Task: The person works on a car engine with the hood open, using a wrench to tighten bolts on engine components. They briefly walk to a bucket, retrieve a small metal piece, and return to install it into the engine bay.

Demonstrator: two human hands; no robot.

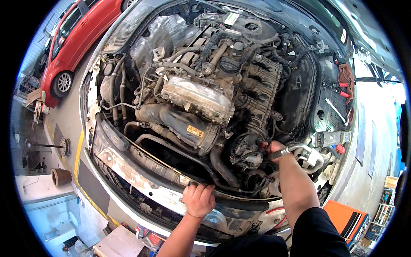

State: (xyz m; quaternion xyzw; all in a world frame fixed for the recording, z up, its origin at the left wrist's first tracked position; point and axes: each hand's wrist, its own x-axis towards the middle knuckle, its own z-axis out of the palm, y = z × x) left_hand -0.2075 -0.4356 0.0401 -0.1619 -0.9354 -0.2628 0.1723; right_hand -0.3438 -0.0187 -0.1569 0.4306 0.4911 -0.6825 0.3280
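An uncovered car engine (197, 92) fills the open engine bay in front of me. My left hand (199, 200) is curled over the edge of the front crossmember (167, 185), knuckles up. Deep among parts at the engine's front right, my right hand (274, 148) has its fingers bent beside a dark housing with wiring (248, 154). What those fingertips hold, if anything, is hidden. A metal pipe (302, 147) passes close to the right wrist. Left of this spot lies a thick black air duct (171, 118) with an orange warning label.
On the right side of the bay rest a clear plastic bottle (330, 138), a brown cloth (346, 79) and a light rod-shaped tool (337, 110). An orange tool cart (346, 218) stands at the lower right. A red car (77, 40) is parked at the far left.
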